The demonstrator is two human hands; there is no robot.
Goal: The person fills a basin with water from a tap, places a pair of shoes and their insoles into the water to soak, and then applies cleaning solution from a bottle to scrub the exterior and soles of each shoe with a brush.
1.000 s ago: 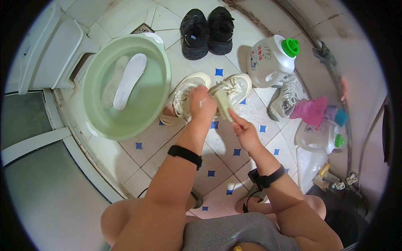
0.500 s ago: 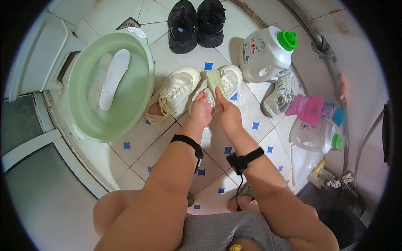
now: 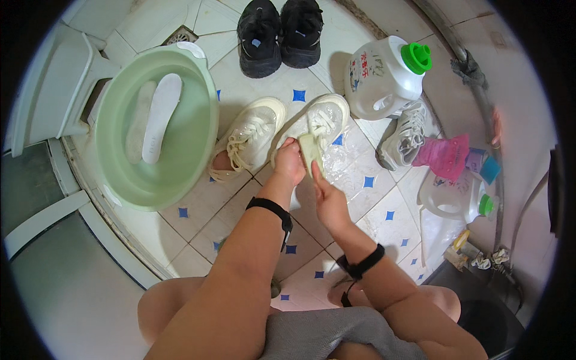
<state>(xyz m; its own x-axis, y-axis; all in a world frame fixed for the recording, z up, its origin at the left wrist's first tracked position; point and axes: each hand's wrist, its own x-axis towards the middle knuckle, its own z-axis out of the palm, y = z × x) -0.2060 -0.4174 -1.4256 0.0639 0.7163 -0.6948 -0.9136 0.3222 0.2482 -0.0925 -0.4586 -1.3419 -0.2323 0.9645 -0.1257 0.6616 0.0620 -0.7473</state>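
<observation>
My right hand [image 3: 331, 205] is closed round a pale green scrubbing brush [image 3: 310, 150], which lies against a wet white sneaker [image 3: 329, 117]. With closed fingers my left hand [image 3: 290, 164] grips that sneaker at its heel end; the hands and brush hide much of its opening. The sneaker's toe points away from me, and suds and water wet the tiles on its right. Beside it on the left stands the matching white sneaker [image 3: 257, 126], its laces loose. The brush's bristles are hidden.
To the left stands a green basin [image 3: 211, 120] of water with two insoles [image 3: 163, 117]. Black shoes [image 3: 281, 39] are at the far side. On the right are a white jug [image 3: 381, 78], a grey-white shoe [image 3: 403, 138], a pink bag [image 3: 444, 157] and another jug [image 3: 450, 195].
My right hand has drawn the brush back toward me, from the sneaker's laces to nearer its opening. My left hand keeps its grip, shifted only slightly.
</observation>
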